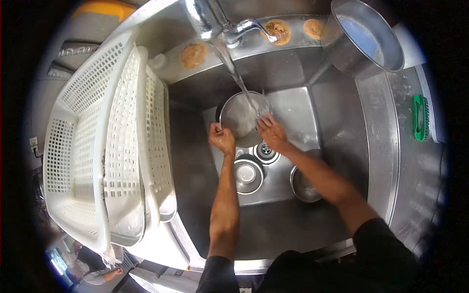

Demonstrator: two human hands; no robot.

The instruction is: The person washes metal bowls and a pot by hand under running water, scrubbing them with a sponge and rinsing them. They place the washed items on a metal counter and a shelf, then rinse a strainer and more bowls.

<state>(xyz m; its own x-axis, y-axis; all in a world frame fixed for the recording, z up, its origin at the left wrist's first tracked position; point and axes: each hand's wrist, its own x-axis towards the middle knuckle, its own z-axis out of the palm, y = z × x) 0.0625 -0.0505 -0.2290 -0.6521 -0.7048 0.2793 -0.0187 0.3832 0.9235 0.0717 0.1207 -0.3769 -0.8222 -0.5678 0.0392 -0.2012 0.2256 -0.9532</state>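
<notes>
Water runs from the tap (202, 22) into a round metal pot (243, 128) in the steel sink. My left hand (222, 138) is closed on the pot's left rim. At the pot's right side, my right hand (271, 131) has its fingers apart, over the rim and partly inside; whether it grips anything is unclear. Cloudy water shows in the pot. Below it are the drain (266, 152) and a small metal bowl (247, 177). Another metal bowl (304, 188) lies partly under my right forearm.
White perforated baskets (101, 198) stand along the left side. A large metal pot (359, 63) sits at the back right corner. Right of the sink lies a green brush (419, 118). Orange-brown round pads (194, 54) lie on the back ledge. Another person's arm (97, 278) shows at lower left.
</notes>
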